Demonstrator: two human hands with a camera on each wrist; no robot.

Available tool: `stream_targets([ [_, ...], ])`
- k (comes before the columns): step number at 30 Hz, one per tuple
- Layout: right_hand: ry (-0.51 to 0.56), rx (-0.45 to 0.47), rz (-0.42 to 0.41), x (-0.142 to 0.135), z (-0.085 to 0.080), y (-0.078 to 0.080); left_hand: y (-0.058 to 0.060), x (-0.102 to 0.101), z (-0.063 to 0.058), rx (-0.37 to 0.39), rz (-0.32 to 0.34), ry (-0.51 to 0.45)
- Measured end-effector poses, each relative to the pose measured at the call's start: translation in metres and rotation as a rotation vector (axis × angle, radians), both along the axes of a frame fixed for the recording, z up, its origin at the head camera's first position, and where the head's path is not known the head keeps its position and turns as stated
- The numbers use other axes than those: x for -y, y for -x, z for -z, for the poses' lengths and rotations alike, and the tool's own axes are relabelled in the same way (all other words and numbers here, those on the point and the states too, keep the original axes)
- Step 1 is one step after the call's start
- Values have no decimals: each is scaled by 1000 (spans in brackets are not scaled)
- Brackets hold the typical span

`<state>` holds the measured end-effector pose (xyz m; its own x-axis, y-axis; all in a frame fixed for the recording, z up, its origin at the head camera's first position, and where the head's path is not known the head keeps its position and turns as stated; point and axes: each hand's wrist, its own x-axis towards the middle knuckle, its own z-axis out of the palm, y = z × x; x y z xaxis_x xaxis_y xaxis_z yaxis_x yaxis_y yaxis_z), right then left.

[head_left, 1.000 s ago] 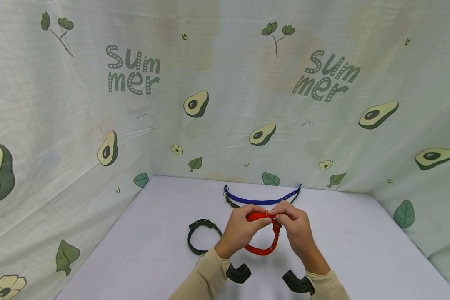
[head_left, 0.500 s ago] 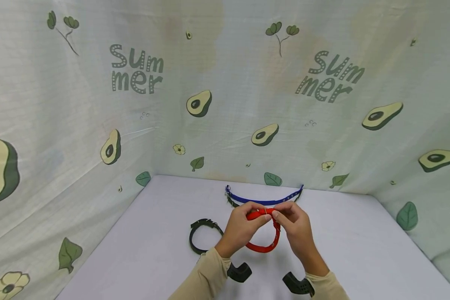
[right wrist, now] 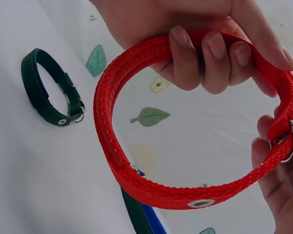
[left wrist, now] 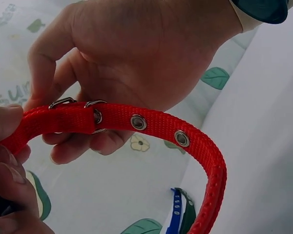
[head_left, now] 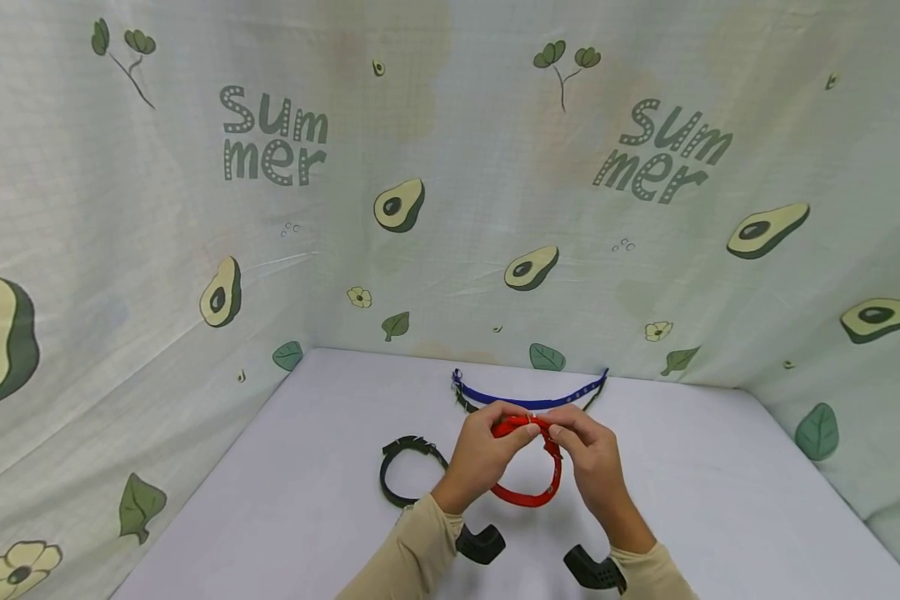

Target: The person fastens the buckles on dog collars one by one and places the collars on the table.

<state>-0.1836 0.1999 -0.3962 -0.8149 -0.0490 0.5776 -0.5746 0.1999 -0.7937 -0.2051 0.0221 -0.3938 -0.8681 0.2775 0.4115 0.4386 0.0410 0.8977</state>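
A red collar [head_left: 525,501] with metal eyelets is held up over the table, bent into a closed loop. My left hand [head_left: 480,458] grips its band; in the right wrist view, the left fingers [right wrist: 215,53] curl round it. At the buckle side my right hand [head_left: 594,457] pinches the strap between thumb and fingers. In the left wrist view the strap [left wrist: 158,124] passes through the metal buckle [left wrist: 62,102], and the right hand [left wrist: 136,53] is behind it. The right hand's fingertips lie partly hidden behind the band.
A dark green collar [head_left: 384,479] lies buckled into a ring left of my left hand. Behind both hands a blue collar [head_left: 525,405] is stretched out along the back, with another dark collar [head_left: 465,402] against it. Printed cloth [head_left: 450,317] walls the white table [head_left: 307,467].
The right thumb and fingers have shifted slightly along the strap near the buckle. The left hand keeps its grip on the red collar, and the loop has barely moved.
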Motion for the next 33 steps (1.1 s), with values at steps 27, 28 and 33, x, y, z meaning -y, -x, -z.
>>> stream_targets([
  [27,-191,55,77,14,27,-7,-6,13,23,204,-67,-83],
  [28,-196,43,92,16,27,-8,-7,14,24,210,-63,-83],
  [33,-194,18,140,24,28,-8,-10,16,30,221,-41,-81],
])
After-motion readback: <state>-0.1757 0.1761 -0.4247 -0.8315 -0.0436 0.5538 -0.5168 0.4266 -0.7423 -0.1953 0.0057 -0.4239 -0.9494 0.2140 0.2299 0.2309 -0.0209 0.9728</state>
